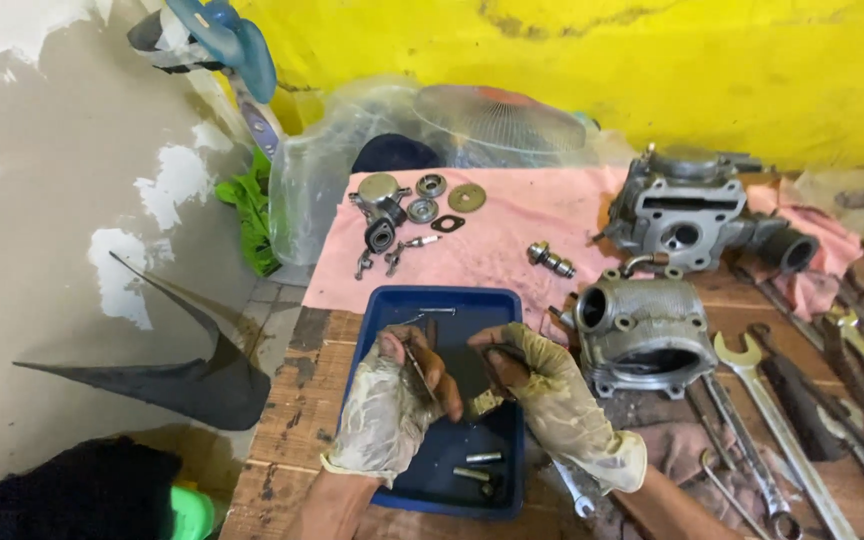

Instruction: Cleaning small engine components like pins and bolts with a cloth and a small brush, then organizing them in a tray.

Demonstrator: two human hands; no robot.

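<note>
Blue tray (pixel 389 310) under both gloved hands; thin metal part (pixel 418 372) between fingers (pixel 444 385)

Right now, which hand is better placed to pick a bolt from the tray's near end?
Probably the right hand: the bolts lie nearer it in the blue tray, while the left hand pinches a thin metal strip.

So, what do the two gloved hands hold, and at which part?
The left hand pinches a thin metal rod near its middle. The right hand grips a small dark part; where exactly cannot be told.
</note>
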